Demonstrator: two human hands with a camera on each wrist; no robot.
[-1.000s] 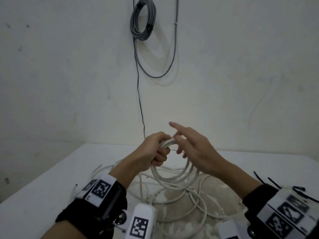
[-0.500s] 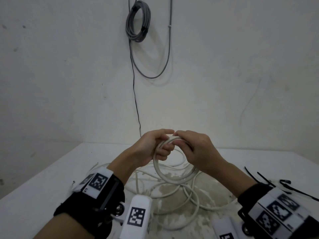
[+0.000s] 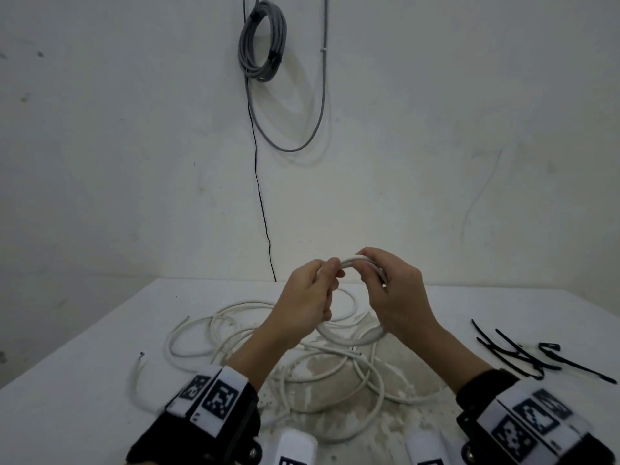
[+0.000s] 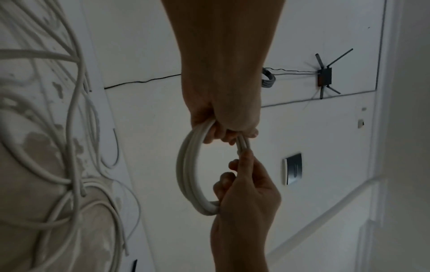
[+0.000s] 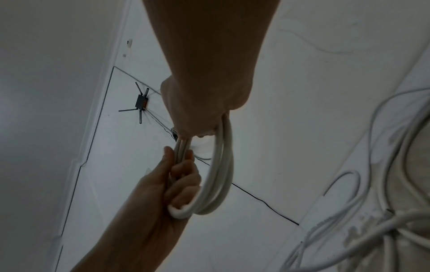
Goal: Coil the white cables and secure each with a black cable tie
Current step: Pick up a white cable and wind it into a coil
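A small coil of white cable (image 3: 350, 337) hangs in the air above the white table (image 3: 84, 380). My left hand (image 3: 330, 273) grips its upper left part with curled fingers. My right hand (image 3: 369, 270) grips the upper right part. In the left wrist view the left hand (image 4: 223, 130) closes on the coil (image 4: 186, 174) from above, while the right hand (image 4: 242, 176) holds it from below. The right wrist view shows the right hand (image 5: 202, 128) and left hand (image 5: 179, 176) both round the coil (image 5: 221, 174). Black cable ties (image 3: 516, 355) lie on the table at the right.
Several loose white cables (image 3: 235, 333) sprawl over the table under and left of my hands, across a stained patch (image 3: 402, 380). A grey cable coil (image 3: 263, 41) hangs on the wall, with a thin black wire (image 3: 260, 196) running down to the table's far edge.
One second ago my right hand's fingers were spread over the coil; they now curl round it. Both hands have drawn slightly apart along the top of the coil.
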